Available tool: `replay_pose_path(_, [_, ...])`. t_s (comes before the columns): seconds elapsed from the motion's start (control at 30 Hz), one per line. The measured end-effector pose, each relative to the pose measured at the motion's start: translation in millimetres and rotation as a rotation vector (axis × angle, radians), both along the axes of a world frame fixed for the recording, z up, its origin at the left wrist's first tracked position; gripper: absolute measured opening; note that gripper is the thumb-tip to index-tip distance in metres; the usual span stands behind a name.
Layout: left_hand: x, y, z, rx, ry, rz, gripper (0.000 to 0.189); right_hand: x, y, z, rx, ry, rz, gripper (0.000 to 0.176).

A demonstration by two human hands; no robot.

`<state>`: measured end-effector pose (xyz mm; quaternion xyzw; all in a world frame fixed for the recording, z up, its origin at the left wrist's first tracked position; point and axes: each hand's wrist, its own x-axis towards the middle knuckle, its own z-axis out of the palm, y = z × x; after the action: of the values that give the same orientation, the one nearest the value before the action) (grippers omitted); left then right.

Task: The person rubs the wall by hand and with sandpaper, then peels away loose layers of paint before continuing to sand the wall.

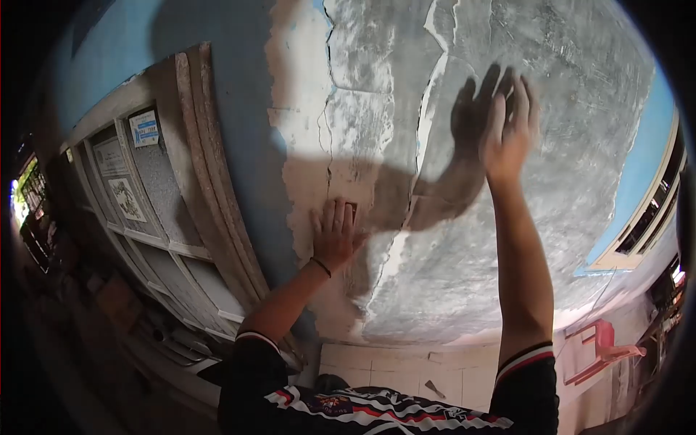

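Observation:
My left hand [336, 235] lies against the cracked wall [435, 283], over a peach-coloured plaster strip. Under its fingers is a small reddish-brown block [353, 210], partly covered by them. A dark band circles my left wrist. My right hand [510, 134] is raised higher, at the right, with fingers spread and slightly blurred; nothing shows in it. Whether it touches the grey plaster cannot be told. Its shadow falls on the wall just to its left. Long cracks run down the wall between my hands.
At the left stands a wooden-framed window or door [185, 250] with stickers on its panes. A red plastic chair [602, 351] is at the lower right. On the tiled floor [406, 366] lies a scraper-like tool [435, 389]. A vent opening [641, 225] shows at the right edge.

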<state>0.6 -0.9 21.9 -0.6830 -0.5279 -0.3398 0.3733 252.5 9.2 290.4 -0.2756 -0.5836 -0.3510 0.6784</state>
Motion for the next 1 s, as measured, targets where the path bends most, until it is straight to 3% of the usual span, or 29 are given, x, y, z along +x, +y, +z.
replay_pose_path(0.07, [-4.6,2.6,22.8,0.116,0.081,-0.023,0.077,-25.2,15.7,19.3,-0.125,0.182,-0.236,0.045])
replay_pose_path(0.17, [-3.3,10.2,52.0,0.220,0.120,0.031,0.080,-31.0,26.4,17.7,-0.139,0.183,-0.315,0.050])
replay_pose_path(0.33, [5.6,7.2,28.1,0.162,-0.016,-0.055,0.080,-29.4,25.7,14.3,-0.137,0.161,-0.335,0.051])
replay_pose_path(0.47, [11.0,7.6,86.3,0.198,0.017,-0.040,0.082,-29.0,27.2,16.7,-0.131,0.162,-0.332,0.052])
replay_pose_path(0.57, [11.7,9.3,85.8,0.193,0.042,-0.047,0.083,-27.5,28.0,15.1,-0.119,0.153,-0.349,0.051])
replay_pose_path(0.67, [7.7,2.3,34.1,0.102,0.084,-0.074,0.082,-28.1,26.0,11.5,-0.114,0.139,-0.319,0.051])
replay_pose_path(0.77, [7.9,0.3,31.1,0.080,0.050,-0.095,0.079,-32.1,22.6,12.0,-0.159,0.165,-0.307,0.051])
replay_pose_path(0.9, [16.3,1.2,119.7,0.158,-0.029,-0.068,0.078,-45.1,17.3,16.2,-0.255,0.274,-0.269,0.051])
replay_pose_path(1.0, [19.2,0.7,137.6,0.165,-0.044,-0.046,0.078,-44.5,19.8,13.5,-0.246,0.275,-0.278,0.052])
